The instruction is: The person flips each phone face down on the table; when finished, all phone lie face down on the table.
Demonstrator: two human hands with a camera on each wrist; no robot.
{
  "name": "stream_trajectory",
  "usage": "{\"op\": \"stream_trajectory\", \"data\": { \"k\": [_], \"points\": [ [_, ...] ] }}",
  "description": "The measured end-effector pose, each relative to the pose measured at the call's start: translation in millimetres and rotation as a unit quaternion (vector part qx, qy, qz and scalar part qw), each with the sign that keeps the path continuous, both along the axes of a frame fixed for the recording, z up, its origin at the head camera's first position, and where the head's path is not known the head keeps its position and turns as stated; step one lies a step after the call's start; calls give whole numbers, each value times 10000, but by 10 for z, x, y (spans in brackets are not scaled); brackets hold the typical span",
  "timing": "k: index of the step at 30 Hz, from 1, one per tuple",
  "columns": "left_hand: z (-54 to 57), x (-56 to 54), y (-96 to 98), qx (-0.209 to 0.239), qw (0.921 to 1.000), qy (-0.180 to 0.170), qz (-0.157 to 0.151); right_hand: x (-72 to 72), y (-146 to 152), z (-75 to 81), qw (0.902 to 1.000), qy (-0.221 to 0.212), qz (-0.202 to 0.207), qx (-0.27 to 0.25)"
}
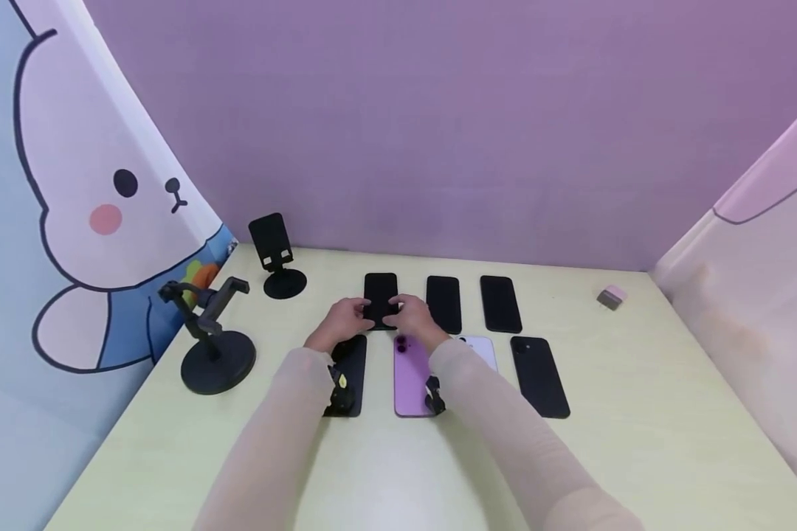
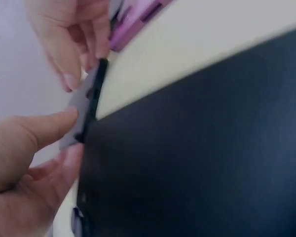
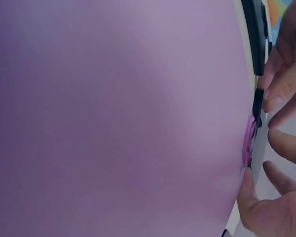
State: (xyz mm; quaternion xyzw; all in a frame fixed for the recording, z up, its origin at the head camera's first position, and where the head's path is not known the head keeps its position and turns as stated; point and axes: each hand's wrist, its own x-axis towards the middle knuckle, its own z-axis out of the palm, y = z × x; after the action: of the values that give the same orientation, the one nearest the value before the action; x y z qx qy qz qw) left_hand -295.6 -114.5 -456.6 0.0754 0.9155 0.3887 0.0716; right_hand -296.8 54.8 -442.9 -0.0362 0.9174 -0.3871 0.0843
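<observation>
A black phone [image 1: 381,289] lies at the left end of the back row, dark face up, between the two hands. My left hand [image 1: 345,321] holds its left edge; the left wrist view shows thumb and fingers at the phone's [image 2: 90,101] near end. From the other side, my right hand [image 1: 413,317] grips the right edge with finger and thumb. Beneath the left wrist is a dark phone [image 1: 354,369]. A purple phone [image 1: 408,380], camera side up, lies under the right wrist and fills much of the right wrist view.
Two black phones [image 1: 443,304] [image 1: 501,304] continue the back row. In front lie a pale lilac phone [image 1: 483,349], partly under the right sleeve, and a black phone [image 1: 541,376]. Two black stands [image 1: 218,361] [image 1: 284,282] stand left. A small pink-and-grey block [image 1: 612,297] sits far right.
</observation>
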Motion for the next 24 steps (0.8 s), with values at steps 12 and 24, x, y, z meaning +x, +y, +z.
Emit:
{"op": "stream_trajectory", "data": {
  "k": [12,24],
  "points": [
    [-43,-51,24,-147,9998,120,63,-34,-84,-31,9996,6,-265,129],
    [-20,-14,24,74,9999,42,147,-19,-55,39,9977,-319,-434,-403]
  ]
}}
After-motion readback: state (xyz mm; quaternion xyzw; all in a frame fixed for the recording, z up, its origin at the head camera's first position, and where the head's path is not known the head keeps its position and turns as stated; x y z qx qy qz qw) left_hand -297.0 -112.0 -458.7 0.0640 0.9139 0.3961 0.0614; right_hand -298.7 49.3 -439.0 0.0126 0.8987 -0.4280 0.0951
